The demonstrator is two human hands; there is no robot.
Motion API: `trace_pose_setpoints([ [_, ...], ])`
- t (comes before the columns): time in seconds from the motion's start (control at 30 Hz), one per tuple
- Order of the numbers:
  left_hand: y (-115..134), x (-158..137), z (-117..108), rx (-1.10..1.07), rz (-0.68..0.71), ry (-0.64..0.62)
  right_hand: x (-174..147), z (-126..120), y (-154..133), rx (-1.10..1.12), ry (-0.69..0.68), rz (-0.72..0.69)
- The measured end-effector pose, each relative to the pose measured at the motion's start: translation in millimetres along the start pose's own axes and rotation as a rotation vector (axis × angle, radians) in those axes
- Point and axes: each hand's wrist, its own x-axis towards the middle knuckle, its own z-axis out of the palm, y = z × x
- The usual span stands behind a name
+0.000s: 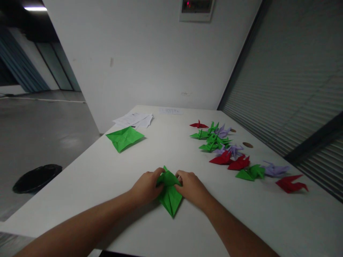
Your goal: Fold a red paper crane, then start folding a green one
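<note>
A green sheet of origami paper [170, 194], partly folded to a kite-like shape, lies near the front of the white table with one point toward me. My left hand [148, 185] pinches its left edge between thumb and fingers. On the opposite edge, my right hand [192, 187] grips the paper the same way. The upper part of the paper is bent up between the two hands, and a crease runs down toward the lower point. My fingertips hide parts of both side edges.
Folded paper cranes in green, red and purple, such as a red crane [291, 184], line the right side of the table [112, 175]. A creased green sheet [125, 138] and white papers [135, 119] lie at the back left. A black-lined bin [37, 178] stands on the floor at left.
</note>
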Motion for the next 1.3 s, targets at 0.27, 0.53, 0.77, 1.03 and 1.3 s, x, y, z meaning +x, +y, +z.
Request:
trace_pose_setpoints([
  [0.27, 0.1, 1.7, 0.8, -0.02, -0.026, 0.0, -1.3, -0.6, -6.7, 0.104, -0.024, -0.006],
  [0.53, -2.2, 1.4, -2.4, -0.065, -0.028, -0.021, -2.2, -21.1, 32.6, 0.632, -0.448, -0.144],
  [0.77, -5.3, 2.6, -5.8, -0.14, -0.026, -0.049, -7.4, -29.6, 23.0, 0.463, -0.387, -0.274],
  [1.03, -4.0, 2.4, -7.7, -0.156, 0.008, -0.06, -3.3, -25.6, 11.7, 0.386, -0.305, -0.261],
  [1.3, -2.4, 3.7, -8.4, -0.204, 0.047, -0.134, 3.7, -11.6, 18.3, 0.264, -0.254, -0.217],
])
